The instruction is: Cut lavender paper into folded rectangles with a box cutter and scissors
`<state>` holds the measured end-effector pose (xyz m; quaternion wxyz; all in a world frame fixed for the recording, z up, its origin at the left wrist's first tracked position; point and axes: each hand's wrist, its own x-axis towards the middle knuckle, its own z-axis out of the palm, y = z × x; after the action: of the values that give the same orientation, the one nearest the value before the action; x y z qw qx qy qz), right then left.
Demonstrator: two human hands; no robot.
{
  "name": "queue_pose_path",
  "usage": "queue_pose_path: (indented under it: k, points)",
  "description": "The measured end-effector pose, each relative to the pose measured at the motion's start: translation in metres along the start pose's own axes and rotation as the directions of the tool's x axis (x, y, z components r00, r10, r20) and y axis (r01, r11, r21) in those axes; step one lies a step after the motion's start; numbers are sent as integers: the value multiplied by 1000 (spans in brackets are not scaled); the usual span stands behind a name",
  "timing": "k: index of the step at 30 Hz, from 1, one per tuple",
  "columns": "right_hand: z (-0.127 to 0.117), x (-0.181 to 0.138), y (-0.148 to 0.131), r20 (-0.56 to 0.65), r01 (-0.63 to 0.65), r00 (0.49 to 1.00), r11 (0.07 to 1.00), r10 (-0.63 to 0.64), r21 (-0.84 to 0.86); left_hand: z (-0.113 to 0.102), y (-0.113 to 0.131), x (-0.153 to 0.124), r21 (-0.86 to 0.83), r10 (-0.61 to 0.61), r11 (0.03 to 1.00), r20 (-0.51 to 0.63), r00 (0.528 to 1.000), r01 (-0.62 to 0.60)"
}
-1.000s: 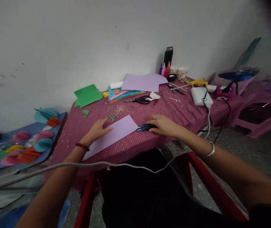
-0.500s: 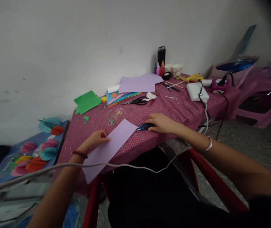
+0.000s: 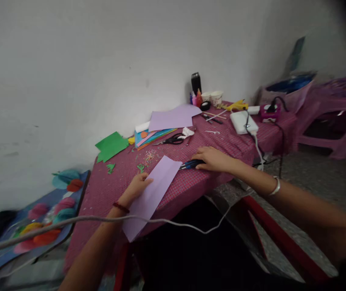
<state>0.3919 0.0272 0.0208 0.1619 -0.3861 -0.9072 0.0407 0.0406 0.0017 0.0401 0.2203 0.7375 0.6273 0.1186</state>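
Observation:
My left hand pinches the left edge of a long sheet of light purple paper, thumb on top. The sheet slants over the front of the table, its near end sticking out past the edge. At its far right corner, my right hand is closed over the handles of blue-and-black scissors. Their blade tips point left and meet the paper's corner; whether they touch it I cannot tell. Part of the handles is hidden under my fingers.
Black scissors, green paper, more purple sheets and paper scraps lie behind the hands. At right stand a white box with cables and a power strip. A white cable hangs across the front.
The view has shifted slightly. My left hand and the purple sheet appear farther right, while my right hand stays on the scissors beside the sheet's corner.

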Motion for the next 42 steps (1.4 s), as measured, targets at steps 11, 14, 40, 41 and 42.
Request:
queue_pose_path:
  k: [11,14,40,41,42]
  points:
    - [-18,-17,38,41,-63,997,997,65,-38,34,50,13,476,440,812,-118,890,-339]
    - [-17,-14,38,56,-40,998,999,42,-22,42,45,11,497,544,709,68,837,-501]
    - [-19,-5,35,79,56,995,990,-67,132,57,24,13,347,586,732,120,801,-587]
    - [-19,-4,35,79,58,995,990,-68,128,57,24,13,347,588,730,120,800,-588]
    - [-19,-3,35,77,59,995,991,-68,124,57,24,13,348,586,731,121,801,-587]
